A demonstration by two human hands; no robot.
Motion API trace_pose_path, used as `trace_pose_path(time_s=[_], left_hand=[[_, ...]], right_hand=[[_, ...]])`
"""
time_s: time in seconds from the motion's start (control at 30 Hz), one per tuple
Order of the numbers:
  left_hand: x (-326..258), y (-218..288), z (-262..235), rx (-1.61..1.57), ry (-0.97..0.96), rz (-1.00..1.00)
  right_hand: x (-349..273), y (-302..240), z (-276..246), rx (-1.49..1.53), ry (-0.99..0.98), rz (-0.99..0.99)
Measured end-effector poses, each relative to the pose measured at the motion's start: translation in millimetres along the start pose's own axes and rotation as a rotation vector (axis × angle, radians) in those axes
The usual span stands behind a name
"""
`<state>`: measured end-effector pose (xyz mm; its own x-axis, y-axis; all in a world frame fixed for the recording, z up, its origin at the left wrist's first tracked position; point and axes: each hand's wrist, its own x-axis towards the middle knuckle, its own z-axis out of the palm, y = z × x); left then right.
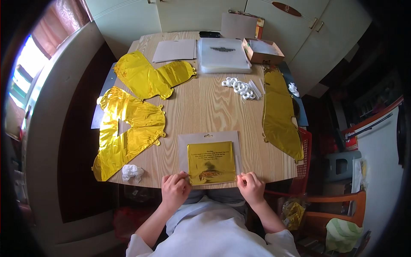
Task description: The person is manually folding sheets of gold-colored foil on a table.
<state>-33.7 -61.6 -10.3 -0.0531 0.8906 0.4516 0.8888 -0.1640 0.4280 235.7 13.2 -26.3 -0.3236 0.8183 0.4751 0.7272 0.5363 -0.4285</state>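
In front of me at the table's near edge lies a flat clear bag with a pale card and a folded gold foil balloon inside. Dark print shows over the gold square, and a hang slot is at the top. My left hand is closed at the bag's lower left corner, fingers curled and pinching its edge. Likewise, my right hand pinches the lower right edge. The exact grip of both is partly hidden by the knuckles.
Flat gold foil balloons lie at the left, far left and right. White ribbon rings with clear straws, a stack of clear bags, pale cards and an open box stand farther back. Crumpled white tissue sits near left.
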Motion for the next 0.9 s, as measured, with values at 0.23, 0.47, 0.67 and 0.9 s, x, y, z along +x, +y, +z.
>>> trace_pose_path(time_s=[0.23, 0.47, 0.67, 0.9], left_hand=[[0.2, 1.7, -1.6, -0.009, -0.061, -0.106], [-2.2, 2.1, 3.3, -0.097, -0.060, -0.211], [-6.1, -4.8, 5.4, -0.106, -0.061, -0.205], [-3.4, -1.2, -0.7, -0.111, -0.095, -0.197]], right_hand=[[0.1, -7.8, 3.2, -0.026, 0.003, 0.092], [2.1, -12.5, -0.9, -0.110, -0.039, 0.182], [1.7, -12.8, 2.5, -0.211, -0.094, 0.197], [8.7, -8.4, 1.7, -0.232, -0.269, 0.233]])
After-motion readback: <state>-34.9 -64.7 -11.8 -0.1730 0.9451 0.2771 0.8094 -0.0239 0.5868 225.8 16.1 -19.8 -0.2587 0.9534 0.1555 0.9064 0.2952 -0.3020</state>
